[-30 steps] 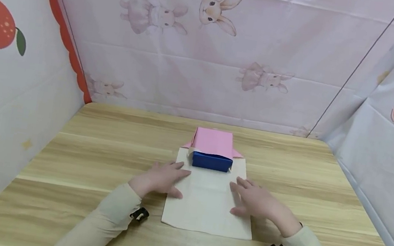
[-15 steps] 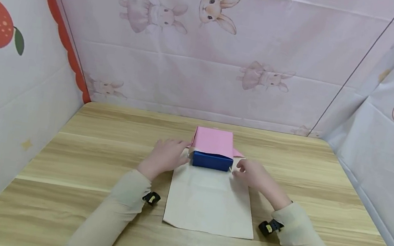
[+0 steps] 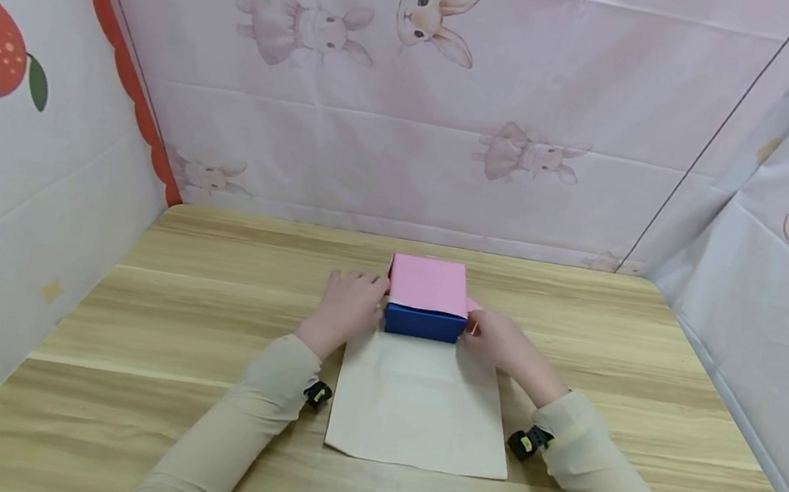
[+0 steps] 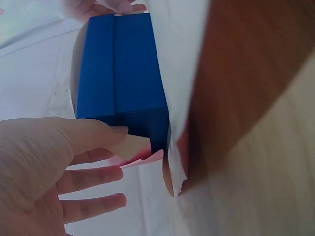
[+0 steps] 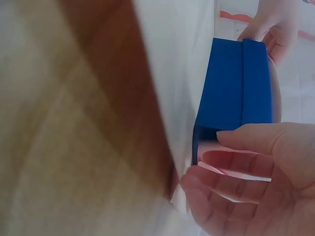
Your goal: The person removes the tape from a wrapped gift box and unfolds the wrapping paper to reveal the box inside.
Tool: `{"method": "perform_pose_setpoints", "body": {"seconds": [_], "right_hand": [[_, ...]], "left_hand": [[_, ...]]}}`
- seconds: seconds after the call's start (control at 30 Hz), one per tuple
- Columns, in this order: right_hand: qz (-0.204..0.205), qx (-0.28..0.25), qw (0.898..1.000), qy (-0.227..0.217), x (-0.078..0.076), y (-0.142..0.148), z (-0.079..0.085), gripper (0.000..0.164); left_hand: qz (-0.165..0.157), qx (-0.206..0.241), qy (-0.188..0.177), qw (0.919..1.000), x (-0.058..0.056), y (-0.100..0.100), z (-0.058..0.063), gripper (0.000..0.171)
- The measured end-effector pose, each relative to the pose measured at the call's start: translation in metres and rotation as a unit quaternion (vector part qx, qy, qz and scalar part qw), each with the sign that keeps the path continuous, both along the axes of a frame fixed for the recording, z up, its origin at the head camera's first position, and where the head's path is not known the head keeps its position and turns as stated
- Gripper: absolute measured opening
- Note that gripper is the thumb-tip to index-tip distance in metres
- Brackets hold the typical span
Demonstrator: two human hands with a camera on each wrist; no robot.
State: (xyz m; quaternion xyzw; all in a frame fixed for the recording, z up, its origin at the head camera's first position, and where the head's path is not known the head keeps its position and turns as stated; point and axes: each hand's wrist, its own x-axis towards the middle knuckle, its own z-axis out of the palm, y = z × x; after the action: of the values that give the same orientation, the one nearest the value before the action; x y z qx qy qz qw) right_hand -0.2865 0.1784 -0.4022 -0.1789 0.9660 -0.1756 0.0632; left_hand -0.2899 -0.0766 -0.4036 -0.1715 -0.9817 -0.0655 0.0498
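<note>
A blue box sits at the far end of a sheet of wrapping paper, cream on the upper side and pink on the other. The paper's far end is folded over the box top, pink side up. My left hand is at the box's left end; in the left wrist view its thumb and forefinger pinch a small cream flap there, other fingers extended. At the right end my right hand has its thumb at the box edge and curled fingers around the paper's side.
The wooden table reaches around the paper on every side. A pink rabbit-print cloth hangs behind it, with fruit-print cloths at both sides. Black wrist cameras are strapped to both wrists.
Both hands have moved away from the flat cream sheet, up to the two ends of the box, and their fingers have closed in on the paper's sides. The box stays in place.
</note>
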Motion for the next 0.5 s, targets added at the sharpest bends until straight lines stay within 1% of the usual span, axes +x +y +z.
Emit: {"method": "perform_pose_setpoints", "body": {"seconds": [0.1,0.23,0.4,0.5], "right_hand": [[0.002,-0.002,1.000,0.003,0.0001,0.0000,-0.0007,0.011],[0.007,0.009,1.000,0.021,0.0006,0.0012,-0.0016,0.009],[0.013,0.030,0.998,0.053,0.0026,0.0046,-0.0001,0.012],[0.018,0.035,0.997,0.068,0.0036,0.0080,0.0027,0.013]], "left_hand": [[0.002,0.009,0.017,0.9998,-0.0016,-0.0005,-0.0021,0.022],[-0.005,0.012,0.056,0.9983,-0.0016,-0.0023,-0.0041,0.020],[-0.029,0.022,0.119,0.9922,0.0012,-0.0058,-0.0038,0.019],[-0.037,0.027,0.143,0.9886,0.0016,-0.0094,-0.0038,0.018]]}}
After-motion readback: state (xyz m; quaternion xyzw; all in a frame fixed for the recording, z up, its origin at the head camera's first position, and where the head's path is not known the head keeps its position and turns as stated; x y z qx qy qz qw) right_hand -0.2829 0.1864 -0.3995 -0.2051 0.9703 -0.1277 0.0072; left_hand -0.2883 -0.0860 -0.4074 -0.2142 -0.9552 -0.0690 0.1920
